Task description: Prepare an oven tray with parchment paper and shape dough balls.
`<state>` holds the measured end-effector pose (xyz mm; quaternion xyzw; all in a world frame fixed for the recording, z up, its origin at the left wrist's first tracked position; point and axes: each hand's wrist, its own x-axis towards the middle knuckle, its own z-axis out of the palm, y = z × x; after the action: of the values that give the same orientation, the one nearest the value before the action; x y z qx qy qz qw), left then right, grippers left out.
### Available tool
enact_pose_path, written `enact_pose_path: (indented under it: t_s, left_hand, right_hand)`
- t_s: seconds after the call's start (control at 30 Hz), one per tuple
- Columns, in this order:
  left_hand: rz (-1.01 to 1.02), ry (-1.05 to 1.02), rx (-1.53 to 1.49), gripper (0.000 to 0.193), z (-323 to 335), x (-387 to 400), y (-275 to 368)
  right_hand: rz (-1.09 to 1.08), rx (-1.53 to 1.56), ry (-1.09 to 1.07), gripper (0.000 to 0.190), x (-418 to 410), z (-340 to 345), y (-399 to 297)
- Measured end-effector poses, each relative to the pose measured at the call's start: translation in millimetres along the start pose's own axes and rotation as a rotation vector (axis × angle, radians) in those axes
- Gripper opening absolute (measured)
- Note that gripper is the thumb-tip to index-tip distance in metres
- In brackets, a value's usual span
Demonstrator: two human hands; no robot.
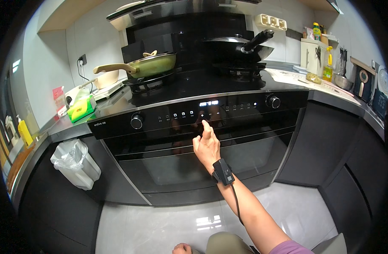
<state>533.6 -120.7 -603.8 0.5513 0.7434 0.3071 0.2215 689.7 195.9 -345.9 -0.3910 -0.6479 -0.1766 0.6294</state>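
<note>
My right hand [207, 144] reaches to the black touch control panel [227, 111] of a built-in range, its index finger raised just below a plus-shaped touch key. Nothing is held in it; the other fingers are curled, and a black device is strapped to the wrist. Above the fingertip a display [209, 103] is lit. A row of icons glows to its left, and a round knob [136, 121] sits at the panel's left, another [272, 101] at its right. My left hand [182, 248] shows only partly at the bottom edge, low beside my knee; its grip is unclear.
A green frying pan [154, 66] stands on the left burner, a lidded black wok [235, 47] on the right. Below the panel is a glass oven door [181, 171]. A lined trash bin [78, 165] hangs at left. Tissues [82, 108] and an oil bottle [328, 65] stand on the counters.
</note>
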Motion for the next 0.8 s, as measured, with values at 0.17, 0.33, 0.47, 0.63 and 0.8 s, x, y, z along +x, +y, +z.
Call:
enact_pose_path:
  t_s: [0.17,0.33,0.47,0.63,0.8]
  left_hand:
    - [0.003,-0.007,-0.025,0.029,0.5,1.0,0.9]
    - [-0.007,-0.009,-0.02,0.03,1.3,2.7,-0.7]
    - [-0.029,-0.024,0.0,0.03,-0.1,3.6,-1.2]
    - [-0.03,-0.014,0.013,0.03,-0.4,2.5,-1.5]
    - [-0.028,-0.013,0.026,0.03,-1.2,2.8,-3.0]
  right_hand:
    - [0.161,0.049,-0.04,0.064,5.1,-2.8,2.9]
    - [0.103,0.012,0.055,0.064,3.0,4.1,6.1]
    - [0.124,0.023,0.048,0.065,2.7,5.4,6.1]
    - [0.098,0.01,0.068,0.068,2.1,5.0,8.4]
    - [0.161,-0.027,-0.015,0.076,9.1,-0.9,2.5]
